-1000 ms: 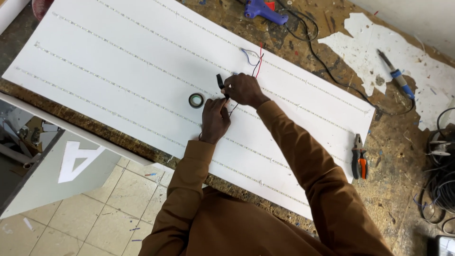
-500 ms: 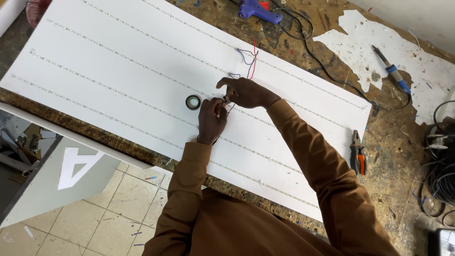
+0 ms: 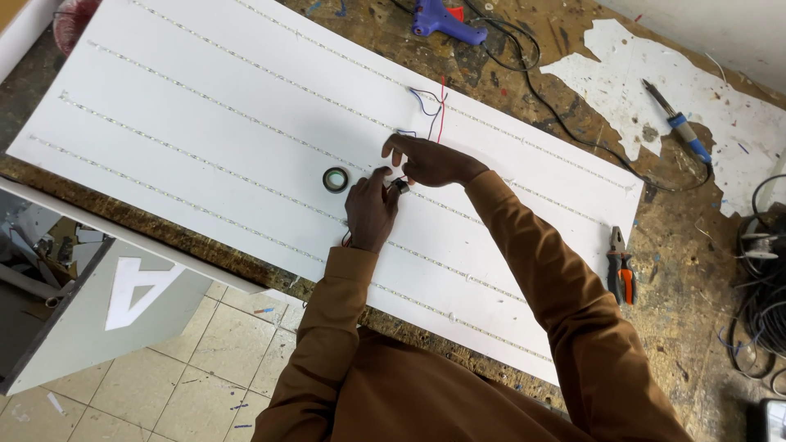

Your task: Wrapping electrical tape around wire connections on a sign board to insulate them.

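Observation:
A long white board with several thin light strips running along it lies on the workbench. My left hand rests on the board, fingers closed on thin wires; a red wire shows under its wrist. My right hand meets it from the right and pinches a small black piece between the two hands, index finger stretched out. A roll of black tape lies flat just left of my left hand. Loose red and blue wires rise from the board just beyond my right hand.
A blue glue gun and its black cable lie at the bench's far edge. A soldering iron rests on a white patch at right. Orange-handled pliers lie beside the board's right end. Coiled cables are at far right. A grey box stands below left.
My right hand has come down from a slightly raised position with the black piece and now sits low on the board against my left hand. The tape roll has not moved.

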